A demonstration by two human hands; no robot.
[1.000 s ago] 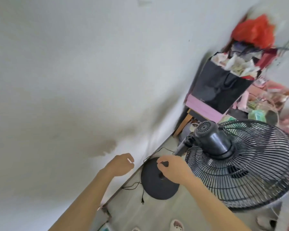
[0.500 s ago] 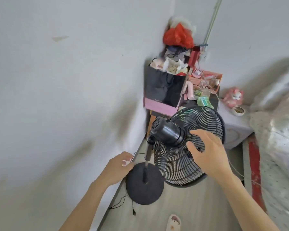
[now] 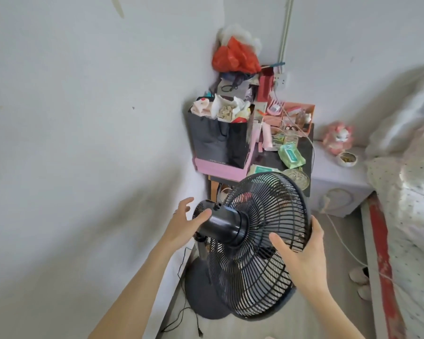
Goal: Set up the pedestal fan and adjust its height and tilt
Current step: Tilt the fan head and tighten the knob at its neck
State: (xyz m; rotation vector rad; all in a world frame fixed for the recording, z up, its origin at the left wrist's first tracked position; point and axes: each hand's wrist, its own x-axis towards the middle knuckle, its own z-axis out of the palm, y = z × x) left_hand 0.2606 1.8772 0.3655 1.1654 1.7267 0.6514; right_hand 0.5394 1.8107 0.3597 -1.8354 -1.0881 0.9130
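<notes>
**Head view: tilt step, fan (image 3: 252, 277) head in both hands.**
Fan stands on floor by wall, base (image 3: 198, 294) down, before table (image 3: 267, 157). L hand (image 3: 185, 223): fingers spread, thumb on motor (image 3: 220, 222), no grip. R hand (image 3: 304, 253): thumb and fingers clasp grille (image 3: 267, 204) rim. Next, prob.: brace motor, pivot grille gently at neck; height adj. may follow.

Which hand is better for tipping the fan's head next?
Probably the right. The right hand grips the cage at its rim, thumb on the back and fingers round the edge, so it could tilt it. The left hand only touches the motor with spread fingers.
</notes>
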